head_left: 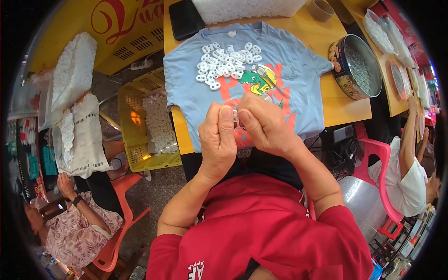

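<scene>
My left hand (219, 140) and my right hand (268, 123) meet over the near part of a light blue T-shirt (298, 84) spread on the table. Both are closed, thumbs on top, pinching a small white plastic piece (235, 116) between them. Most of that piece is hidden by my fingers. Just beyond my hands lies a loose pile of white two-holed plastic pieces (221, 65), heaped on the shirt around its upper left and middle. The shirt carries a printed green and yellow cartoon figure, partly behind my right hand.
A round tin (333, 70) of small metal parts stands right of the shirt on the yellow table (347, 109). At the back are a black flat object (185, 19) and a white-filled container (247, 10). A yellow crate (133, 112) sits left. Other people work at both sides.
</scene>
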Demonstrator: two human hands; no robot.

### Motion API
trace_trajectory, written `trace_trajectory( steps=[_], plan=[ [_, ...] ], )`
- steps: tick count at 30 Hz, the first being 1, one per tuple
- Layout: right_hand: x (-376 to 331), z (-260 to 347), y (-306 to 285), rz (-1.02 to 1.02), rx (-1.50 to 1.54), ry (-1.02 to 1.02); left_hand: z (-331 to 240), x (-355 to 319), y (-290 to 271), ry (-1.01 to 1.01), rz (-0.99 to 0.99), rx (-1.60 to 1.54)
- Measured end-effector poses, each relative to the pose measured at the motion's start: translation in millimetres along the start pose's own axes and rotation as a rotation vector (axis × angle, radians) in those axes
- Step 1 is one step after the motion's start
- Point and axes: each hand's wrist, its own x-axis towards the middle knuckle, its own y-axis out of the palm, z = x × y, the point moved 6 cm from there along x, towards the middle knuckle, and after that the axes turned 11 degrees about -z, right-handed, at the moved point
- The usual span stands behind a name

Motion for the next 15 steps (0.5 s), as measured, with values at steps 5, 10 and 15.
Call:
trace_trajectory(
  steps=[5,10,15],
  plan=[
    [-4.3,11.3,0.8,-0.019,-0.067,-0.095,-7.1,-6.0,0.7,0.02,-0.015,0.012],
    [-7.5,15.4,4.8,-0.125,-0.05,-0.104,-6.9,-12.5,1.3,0.053,-0.065,0.039],
    [-10.7,-10.1,14.4,-0.048,-0.035,0.079,10.6,-6.5,-2.5,-0.047,-0.016,0.087]
  ],
)
